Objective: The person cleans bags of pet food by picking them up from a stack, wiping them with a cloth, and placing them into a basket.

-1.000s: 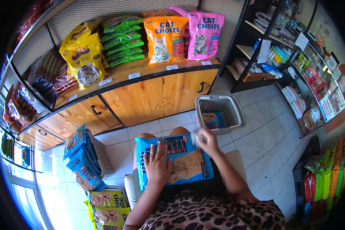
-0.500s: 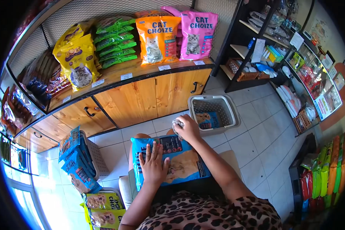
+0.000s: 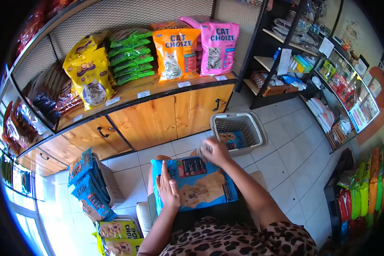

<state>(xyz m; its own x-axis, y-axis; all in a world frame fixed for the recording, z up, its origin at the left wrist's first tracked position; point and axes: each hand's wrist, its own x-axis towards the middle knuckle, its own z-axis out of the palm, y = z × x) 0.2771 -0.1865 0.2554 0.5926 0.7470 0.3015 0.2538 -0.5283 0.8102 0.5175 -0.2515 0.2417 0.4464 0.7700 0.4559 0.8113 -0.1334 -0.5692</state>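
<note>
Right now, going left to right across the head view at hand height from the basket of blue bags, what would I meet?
Blue bags → left hand → right hand → red, green and orange bags.

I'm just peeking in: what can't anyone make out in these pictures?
All in the head view:
Pale item: blurred, mostly covered by the right hand and its grip.
Lettering on the blue bag on the lap: partly hidden by the left hand.
Lowest yellow-green bag: cut off by the bottom edge.
Shelf labels: too small to read.
</note>
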